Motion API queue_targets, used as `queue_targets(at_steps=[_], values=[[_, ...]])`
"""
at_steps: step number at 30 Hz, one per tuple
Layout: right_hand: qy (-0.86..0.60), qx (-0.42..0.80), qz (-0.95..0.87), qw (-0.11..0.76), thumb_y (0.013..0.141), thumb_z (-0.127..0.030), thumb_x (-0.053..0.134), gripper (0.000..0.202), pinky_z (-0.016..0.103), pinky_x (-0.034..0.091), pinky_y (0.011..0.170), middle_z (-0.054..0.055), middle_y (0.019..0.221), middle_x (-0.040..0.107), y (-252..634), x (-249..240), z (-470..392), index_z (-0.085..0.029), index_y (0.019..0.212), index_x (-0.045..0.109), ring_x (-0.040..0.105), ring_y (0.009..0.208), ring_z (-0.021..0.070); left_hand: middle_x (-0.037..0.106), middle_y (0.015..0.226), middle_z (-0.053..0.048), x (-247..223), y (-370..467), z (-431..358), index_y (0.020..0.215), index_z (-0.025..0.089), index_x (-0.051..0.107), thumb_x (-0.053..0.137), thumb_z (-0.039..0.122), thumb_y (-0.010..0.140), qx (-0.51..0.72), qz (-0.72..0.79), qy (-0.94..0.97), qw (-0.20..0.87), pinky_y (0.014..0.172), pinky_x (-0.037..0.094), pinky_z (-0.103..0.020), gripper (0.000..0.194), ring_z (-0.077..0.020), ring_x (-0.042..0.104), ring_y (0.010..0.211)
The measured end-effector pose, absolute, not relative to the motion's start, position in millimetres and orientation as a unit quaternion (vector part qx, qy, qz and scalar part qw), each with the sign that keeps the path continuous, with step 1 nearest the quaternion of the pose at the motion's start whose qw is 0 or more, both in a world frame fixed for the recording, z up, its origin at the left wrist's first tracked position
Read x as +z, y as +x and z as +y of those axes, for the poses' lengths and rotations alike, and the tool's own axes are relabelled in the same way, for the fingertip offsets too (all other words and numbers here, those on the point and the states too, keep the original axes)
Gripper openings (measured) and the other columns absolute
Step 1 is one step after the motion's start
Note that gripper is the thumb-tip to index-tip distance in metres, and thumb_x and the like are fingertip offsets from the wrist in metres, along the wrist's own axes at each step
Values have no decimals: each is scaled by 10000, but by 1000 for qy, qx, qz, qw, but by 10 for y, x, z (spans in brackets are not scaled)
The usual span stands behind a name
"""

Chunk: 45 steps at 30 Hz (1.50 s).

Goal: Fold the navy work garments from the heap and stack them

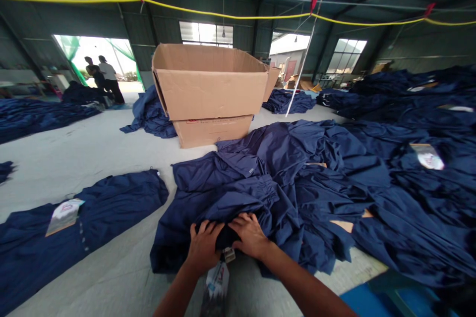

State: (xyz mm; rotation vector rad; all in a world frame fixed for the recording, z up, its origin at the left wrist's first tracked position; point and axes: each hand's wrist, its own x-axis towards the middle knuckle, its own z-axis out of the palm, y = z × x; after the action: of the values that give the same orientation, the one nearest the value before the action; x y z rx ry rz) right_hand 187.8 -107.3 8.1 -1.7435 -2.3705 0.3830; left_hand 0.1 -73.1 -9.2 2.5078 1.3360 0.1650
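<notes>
A navy garment (223, 203) with a gathered waistband lies in front of me at the bottom centre. My left hand (205, 245) is closed on the garment's near edge, fingers on top of the cloth. Just to its right, my right hand (249, 235) grips the same edge, its fingers curled over the fabric. Between the hands, the cloth looks dark, and a small white label (229, 254) shows there. A printed hang tag (216, 282) hangs below it. More navy garments (327, 193) are heaped directly to the right.
An open cardboard box (211, 94) stands behind the garments. Another navy garment (122, 198) with a printed tag (65, 214) lies at left. Large navy piles (416, 99) fill the right. Two people (107, 77) stand near the far doorway. A yellow cable (223, 16) runs overhead.
</notes>
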Motion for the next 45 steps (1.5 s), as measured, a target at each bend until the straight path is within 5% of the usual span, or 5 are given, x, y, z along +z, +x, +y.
queue_targets(at_steps=[6, 15, 26, 34, 45], values=[[-601, 129, -788, 16, 694, -405, 638, 403, 449, 224, 975, 95, 1071, 632, 1791, -40, -1017, -198, 1040, 624, 431, 1128, 279, 629, 1045, -53, -106, 45, -739, 938, 239, 616, 435, 144, 746, 45, 500, 855, 132, 1036, 128, -504, 281, -223, 457, 1098], [-668, 92, -733, 92, 722, -203, 566, 261, 348, 275, 896, 33, 997, 621, 1719, 11, -988, -217, 983, 571, 469, 1028, 212, 629, 1073, -37, 14, 64, -782, 1008, 250, 552, 498, 199, 705, 93, 497, 852, 135, 1053, 70, -515, 312, -230, 448, 1119], [-649, 140, -742, 89, 812, -344, 493, 369, 331, 344, 911, 63, 1097, 609, 1965, 56, -1301, -241, 1159, 568, 508, 1051, 225, 640, 1024, -3, 164, -40, -722, 940, 287, 621, 501, 168, 733, -15, 517, 835, 186, 871, 373, -383, 267, -217, 562, 1018], [-732, 17, -677, 72, 756, -65, 411, 551, 396, 310, 923, 86, 1313, 485, 2154, 12, -1035, -252, 1265, 512, 405, 1161, 284, 454, 1356, -14, -121, -113, -651, 1288, 333, 440, 357, -40, 684, -12, 568, 819, 82, 921, 360, -393, 715, -228, 425, 1174], [-732, 71, -663, 138, 793, -13, 357, 406, 207, 380, 870, 48, 1027, 638, 2442, 175, -1086, -213, 1047, 603, 574, 960, 130, 639, 1036, -40, -203, -493, -629, 1051, 201, 604, 308, 69, 830, 95, 592, 798, 66, 892, 389, -282, 392, -162, 538, 997]])
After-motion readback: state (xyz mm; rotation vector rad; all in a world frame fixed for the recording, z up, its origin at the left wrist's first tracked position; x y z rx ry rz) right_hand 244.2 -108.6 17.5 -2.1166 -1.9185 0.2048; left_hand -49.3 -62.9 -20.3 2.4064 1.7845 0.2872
